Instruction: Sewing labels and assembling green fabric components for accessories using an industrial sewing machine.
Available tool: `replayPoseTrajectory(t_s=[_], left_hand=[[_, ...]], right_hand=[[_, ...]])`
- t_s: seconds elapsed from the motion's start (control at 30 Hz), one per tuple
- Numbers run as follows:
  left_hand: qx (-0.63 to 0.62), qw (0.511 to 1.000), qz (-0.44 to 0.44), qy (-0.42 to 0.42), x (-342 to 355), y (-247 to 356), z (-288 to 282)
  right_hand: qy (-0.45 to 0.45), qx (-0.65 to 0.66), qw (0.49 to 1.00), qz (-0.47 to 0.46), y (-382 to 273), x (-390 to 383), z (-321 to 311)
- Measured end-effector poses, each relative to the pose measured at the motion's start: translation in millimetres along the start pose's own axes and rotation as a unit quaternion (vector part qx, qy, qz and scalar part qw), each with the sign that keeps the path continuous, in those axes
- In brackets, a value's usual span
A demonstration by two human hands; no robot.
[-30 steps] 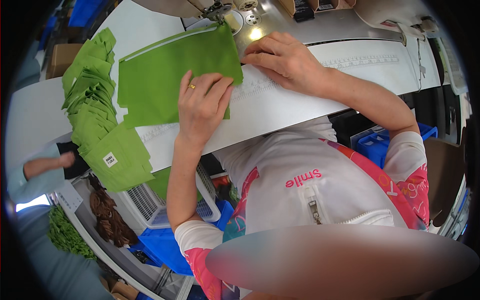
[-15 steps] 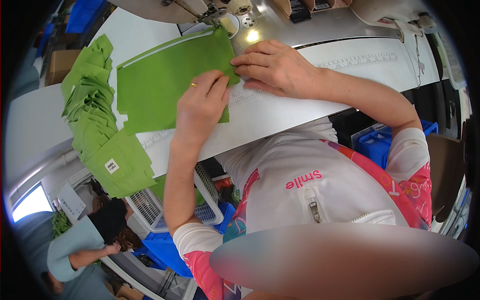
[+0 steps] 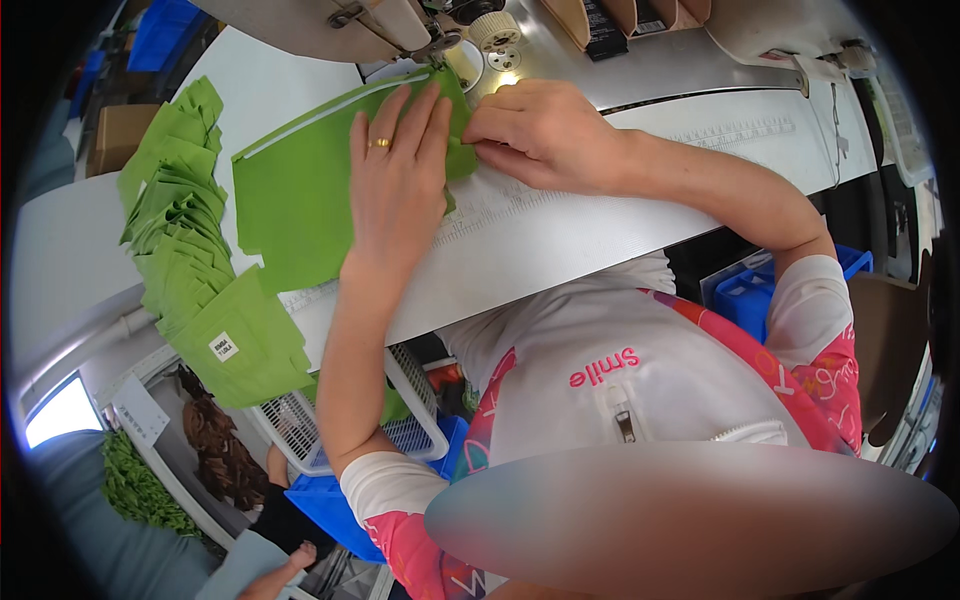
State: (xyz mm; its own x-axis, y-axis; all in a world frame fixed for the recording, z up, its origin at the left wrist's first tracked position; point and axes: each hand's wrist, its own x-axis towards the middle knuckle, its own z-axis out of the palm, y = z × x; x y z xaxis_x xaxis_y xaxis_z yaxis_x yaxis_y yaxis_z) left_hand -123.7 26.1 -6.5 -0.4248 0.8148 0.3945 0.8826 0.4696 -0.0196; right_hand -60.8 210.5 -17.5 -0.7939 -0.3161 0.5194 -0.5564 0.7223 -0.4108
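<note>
A green fabric piece (image 3: 290,210) with a white strip (image 3: 295,128) along its far edge lies on the white table (image 3: 560,230) under the sewing machine head (image 3: 390,25). My left hand (image 3: 398,170) rests on it, fingers stretched toward the presser foot (image 3: 437,55). My right hand (image 3: 540,135) pinches the piece's right edge near the metal machine bed (image 3: 650,65); its fingertips are partly hidden. A pile of folded green pieces (image 3: 175,260), one with a small white label, lies along the table's left.
A white basket (image 3: 420,440) and blue bins (image 3: 330,510) stand below the table at left, another blue bin (image 3: 745,300) at right. A co-worker's arm (image 3: 270,580) shows at lower left, near brown material (image 3: 220,450). Cardboard dividers (image 3: 660,15) sit at the back.
My left hand has moved up the fabric, its fingers straightening. My right hand has moved left onto the fabric's edge. The co-worker at left has shifted down and right.
</note>
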Motion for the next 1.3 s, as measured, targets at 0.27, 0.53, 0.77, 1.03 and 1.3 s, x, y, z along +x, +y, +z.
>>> replayPoseTrajectory(t_s=[0.27, 0.53, 0.77, 1.03, 1.3], left_hand=[[-0.092, 0.994, 0.005, -0.062, 6, -17, 6], [-0.106, 0.992, -0.027, -0.059, 9, -11, 5], [-0.092, 0.995, -0.02, -0.028, 5, -12, 11], [-0.093, 0.994, -0.033, -0.035, 4, -9, 11], [-0.091, 0.994, -0.04, -0.037, 6, -8, 13]], right_hand=[[-0.027, -0.014, 0.998, -0.048, 13, -4, -3], [0.042, -0.101, 0.993, -0.04, 63, 8, -5], [0.007, -0.136, 0.989, -0.064, 59, 7, -3], [0.0, -0.145, 0.988, -0.06, 61, 9, -2], [0.003, -0.14, 0.989, -0.041, 60, 11, 0]])
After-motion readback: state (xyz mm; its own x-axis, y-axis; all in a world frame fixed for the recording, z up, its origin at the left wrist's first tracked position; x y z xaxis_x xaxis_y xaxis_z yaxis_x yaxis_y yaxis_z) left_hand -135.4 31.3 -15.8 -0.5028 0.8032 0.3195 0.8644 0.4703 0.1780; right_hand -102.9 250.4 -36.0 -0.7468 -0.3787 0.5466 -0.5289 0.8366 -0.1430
